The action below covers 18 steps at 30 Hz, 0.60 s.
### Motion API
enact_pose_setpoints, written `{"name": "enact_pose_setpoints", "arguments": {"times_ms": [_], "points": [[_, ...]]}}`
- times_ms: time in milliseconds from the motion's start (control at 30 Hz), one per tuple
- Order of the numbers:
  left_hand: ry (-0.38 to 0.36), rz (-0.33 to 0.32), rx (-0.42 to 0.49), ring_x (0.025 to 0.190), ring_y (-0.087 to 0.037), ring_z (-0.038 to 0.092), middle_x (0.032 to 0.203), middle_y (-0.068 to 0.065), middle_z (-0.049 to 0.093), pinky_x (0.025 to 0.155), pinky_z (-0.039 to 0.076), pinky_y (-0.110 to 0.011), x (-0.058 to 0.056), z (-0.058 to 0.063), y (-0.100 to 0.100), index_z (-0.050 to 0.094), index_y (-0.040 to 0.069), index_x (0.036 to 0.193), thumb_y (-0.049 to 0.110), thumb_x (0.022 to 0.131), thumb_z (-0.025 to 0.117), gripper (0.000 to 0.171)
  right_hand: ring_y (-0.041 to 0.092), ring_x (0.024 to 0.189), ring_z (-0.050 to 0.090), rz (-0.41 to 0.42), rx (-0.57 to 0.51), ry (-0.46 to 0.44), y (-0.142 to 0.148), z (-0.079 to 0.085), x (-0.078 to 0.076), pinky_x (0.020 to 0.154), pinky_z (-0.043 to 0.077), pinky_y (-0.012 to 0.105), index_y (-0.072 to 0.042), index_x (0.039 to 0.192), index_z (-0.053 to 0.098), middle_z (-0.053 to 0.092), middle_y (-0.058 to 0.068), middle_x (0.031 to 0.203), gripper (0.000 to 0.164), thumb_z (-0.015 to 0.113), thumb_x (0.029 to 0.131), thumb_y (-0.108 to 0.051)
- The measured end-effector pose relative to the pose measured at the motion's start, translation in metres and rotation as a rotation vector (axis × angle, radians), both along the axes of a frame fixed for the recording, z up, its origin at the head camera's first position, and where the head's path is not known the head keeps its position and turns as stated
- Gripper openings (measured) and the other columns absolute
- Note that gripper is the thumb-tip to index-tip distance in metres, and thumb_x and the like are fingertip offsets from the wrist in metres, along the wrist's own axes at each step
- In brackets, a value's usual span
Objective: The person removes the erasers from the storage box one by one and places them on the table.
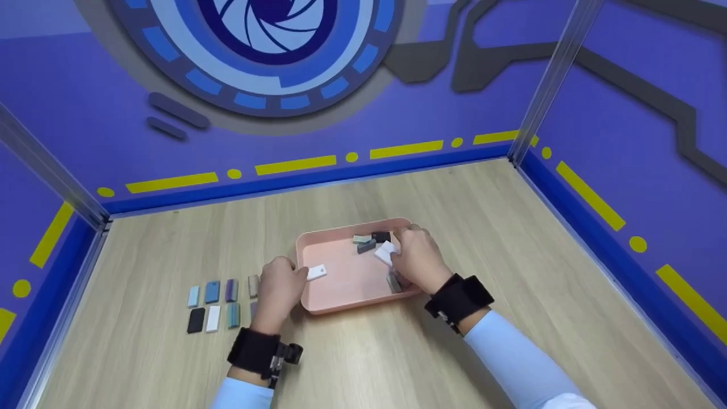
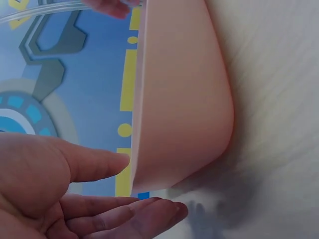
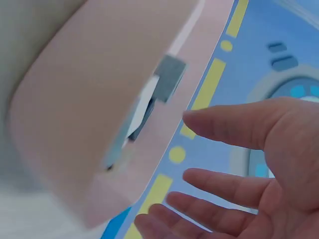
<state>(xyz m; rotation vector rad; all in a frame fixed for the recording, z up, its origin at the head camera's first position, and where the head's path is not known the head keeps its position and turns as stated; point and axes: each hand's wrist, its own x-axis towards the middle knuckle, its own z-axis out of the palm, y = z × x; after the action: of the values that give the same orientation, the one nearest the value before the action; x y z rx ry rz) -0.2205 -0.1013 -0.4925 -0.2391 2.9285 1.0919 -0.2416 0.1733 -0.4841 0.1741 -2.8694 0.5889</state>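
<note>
A pink tray (image 1: 341, 307) stands on the table with several small flat pieces inside. My left hand (image 1: 281, 292) is at its left rim; in the left wrist view the thumb (image 2: 102, 164) reaches the rim and the fingers (image 2: 124, 214) extend below, apart from the thumb. Just beyond that thumb lies a white piece (image 1: 317, 272). My right hand (image 1: 419, 255) is at the right rim, and the right wrist view shows its thumb and fingers spread with nothing between them. Near it are another white piece (image 1: 384, 254), a dark grey piece (image 1: 366, 246) and a black piece (image 1: 381, 237).
Left of the tray, small pieces lie in two rows, among them a blue one (image 1: 212, 292), a black one (image 1: 196, 320) and a white one (image 1: 213, 318). The left forearm partly covers the rows. Purple-blue walls (image 1: 284, 142) enclose the wooden table (image 1: 363, 358).
</note>
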Motion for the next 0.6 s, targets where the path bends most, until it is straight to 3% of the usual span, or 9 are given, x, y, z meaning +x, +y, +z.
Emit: {"name": "enact_pose_setpoints", "arguments": {"times_ms": [100, 233, 400, 600], "points": [[0.027, 0.012, -0.003, 0.051, -0.016, 0.043, 0.061, -0.002, 0.045, 0.044, 0.032, -0.028, -0.003, -0.003, 0.005, 0.049, 0.008, 0.063, 0.018, 0.086, 0.058, 0.027, 0.030, 0.101, 0.059, 0.052, 0.000, 0.005, -0.016, 0.004, -0.001, 0.085, 0.049, 0.041, -0.006, 0.111, 0.063, 0.060, 0.014, 0.115, 0.038, 0.069, 0.075, -0.017], [0.037, 0.032, -0.011, 0.059, -0.018, 0.053, 0.069, -0.006, 0.058, 0.047, 0.038, -0.028, -0.004, -0.006, 0.009, 0.059, 0.005, 0.072, 0.007, 0.086, 0.050, 0.016, 0.020, 0.092, 0.061, 0.133, -0.003, -0.078, -0.041, 0.007, -0.005, 0.077, 0.050, 0.034, -0.009, 0.112, 0.063, 0.063, 0.009, 0.109, 0.038, 0.068, 0.076, -0.021], [0.033, 0.034, -0.029, 0.065, -0.018, 0.057, 0.078, -0.009, 0.064, 0.052, 0.042, -0.029, -0.006, -0.006, 0.010, 0.064, 0.002, 0.083, -0.002, 0.082, 0.046, 0.018, 0.015, 0.087, 0.061, 0.328, 0.058, -0.169, -0.076, 0.006, -0.012, 0.075, 0.051, 0.030, -0.007, 0.116, 0.061, 0.065, 0.006, 0.107, 0.039, 0.064, 0.080, -0.023], [0.046, 0.031, -0.047, 0.061, -0.018, 0.054, 0.073, -0.007, 0.061, 0.048, 0.040, -0.028, -0.009, -0.002, 0.013, 0.064, 0.003, 0.081, -0.005, 0.077, 0.049, 0.018, 0.016, 0.076, 0.063, 0.528, 0.198, -0.124, -0.116, 0.000, -0.019, 0.067, 0.051, 0.028, -0.007, 0.103, 0.066, 0.068, 0.004, 0.092, 0.032, 0.069, 0.071, -0.009]]}}
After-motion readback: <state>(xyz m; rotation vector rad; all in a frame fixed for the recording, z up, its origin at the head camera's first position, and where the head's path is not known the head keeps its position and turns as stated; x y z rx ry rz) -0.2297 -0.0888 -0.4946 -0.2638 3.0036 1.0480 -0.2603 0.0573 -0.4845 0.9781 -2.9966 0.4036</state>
